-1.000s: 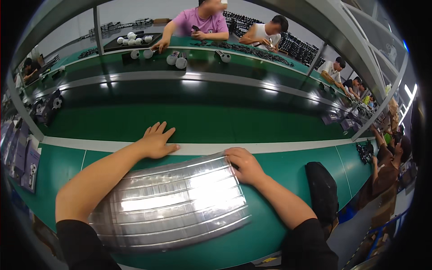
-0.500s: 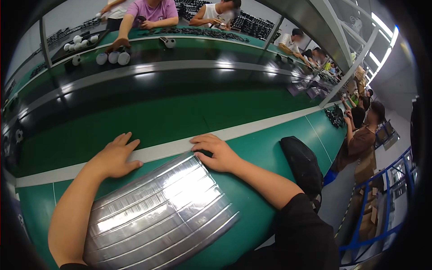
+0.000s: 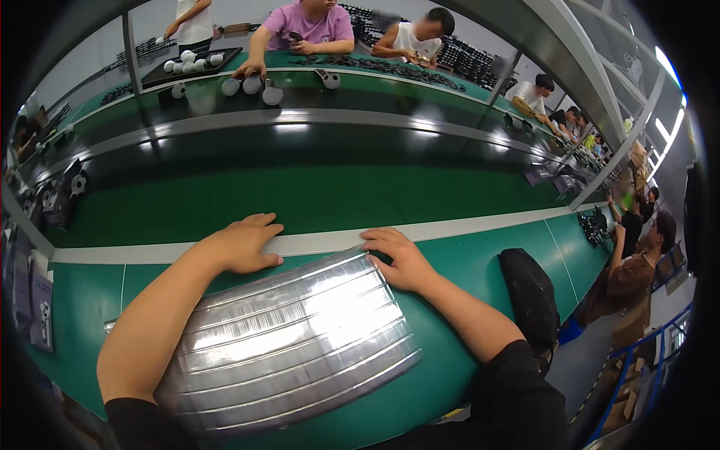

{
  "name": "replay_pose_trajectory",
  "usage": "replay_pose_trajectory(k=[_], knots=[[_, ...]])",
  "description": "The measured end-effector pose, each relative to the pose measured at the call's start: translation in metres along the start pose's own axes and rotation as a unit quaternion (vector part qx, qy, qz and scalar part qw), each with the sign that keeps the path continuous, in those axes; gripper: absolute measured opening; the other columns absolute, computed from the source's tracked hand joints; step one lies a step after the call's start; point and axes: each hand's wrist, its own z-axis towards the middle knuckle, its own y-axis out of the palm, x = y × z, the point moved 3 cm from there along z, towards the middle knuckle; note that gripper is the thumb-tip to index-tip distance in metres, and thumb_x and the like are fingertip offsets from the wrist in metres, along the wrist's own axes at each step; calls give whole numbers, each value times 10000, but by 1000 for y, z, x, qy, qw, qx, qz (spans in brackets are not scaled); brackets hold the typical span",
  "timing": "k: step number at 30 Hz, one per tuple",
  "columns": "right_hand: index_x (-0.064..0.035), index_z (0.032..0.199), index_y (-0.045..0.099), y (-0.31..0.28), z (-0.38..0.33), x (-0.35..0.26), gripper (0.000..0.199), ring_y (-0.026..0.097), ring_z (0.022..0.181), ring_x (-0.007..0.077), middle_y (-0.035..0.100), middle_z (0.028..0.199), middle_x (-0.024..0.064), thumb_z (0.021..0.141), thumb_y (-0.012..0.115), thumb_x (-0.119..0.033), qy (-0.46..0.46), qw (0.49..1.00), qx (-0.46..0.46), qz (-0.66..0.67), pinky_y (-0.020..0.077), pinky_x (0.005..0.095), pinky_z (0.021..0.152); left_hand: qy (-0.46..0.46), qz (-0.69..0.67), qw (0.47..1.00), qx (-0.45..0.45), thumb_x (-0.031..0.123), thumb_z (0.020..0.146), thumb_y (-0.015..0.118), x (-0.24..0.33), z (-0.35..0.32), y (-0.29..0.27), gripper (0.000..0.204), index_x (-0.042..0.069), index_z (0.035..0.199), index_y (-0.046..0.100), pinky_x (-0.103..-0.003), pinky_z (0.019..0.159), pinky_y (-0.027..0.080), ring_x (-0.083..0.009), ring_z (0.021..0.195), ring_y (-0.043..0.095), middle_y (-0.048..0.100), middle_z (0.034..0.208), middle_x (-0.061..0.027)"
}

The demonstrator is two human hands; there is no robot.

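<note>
Steadying step at the frame's centre. A ribbed silver tray [image 3: 289, 341] lies flat on the green tabletop [image 3: 465, 259], lower centre. The left hand [image 3: 244, 244] rests palm-down, fingers spread, at the tray's upper left edge; the right hand [image 3: 401, 259] presses its upper right corner, fingers loosely curled, gripping nothing. Judged next requirement: a firm hold on both far corners.

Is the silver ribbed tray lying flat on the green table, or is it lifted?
Flat. The silver ribbed tray rests on the green table; the left hand and right hand touch its far edge.
</note>
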Motion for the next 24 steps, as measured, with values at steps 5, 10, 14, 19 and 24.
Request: replay_pose_trajectory(k=[5,10,14,19,24], knots=[[-42,1015,664,1,1,0,207,557,1146,335,622,1190,147,825,663,-124,-4,1000,4,-6,456,412,975,-3,12,1000,-7,418,865,633,3,-3,0,698,37,1412,425,-406,1157,261,-339,1426,257,282,1530,-204],[-46,1047,656,1,1,0,235,541,1172,340,608,1218,148,821,670,-111,-5,1000,-4,-4,446,418,992,-8,28,999,-14,418,866,632,10,-6,-1,697,41,1413,424,-409,1150,276,-340,1420,270,293,1525,-203],[-46,1059,647,3,0,1,247,541,1171,344,602,1225,150,822,667,-111,-18,999,0,-26,446,421,992,-8,55,998,-16,401,876,626,15,-8,0,678,45,1415,421,-411,1144,289,-340,1411,290,304,1521,-200],[-40,1020,657,4,0,0,209,548,1159,333,617,1190,148,831,646,-129,-12,1000,7,-24,445,417,990,19,71,997,3,410,871,630,13,-7,4,665,40,1392,444,-434,1108,341,-359,1376,349,360,1480,-228],[-41,1029,655,3,0,-1,212,543,1170,333,612,1200,146,836,639,-128,-13,1000,5,-25,440,418,998,28,84,996,7,392,871,638,14,-8,5,655,30,1382,447,-432,1094,362,-359,1359,373,379,1468,-223]])
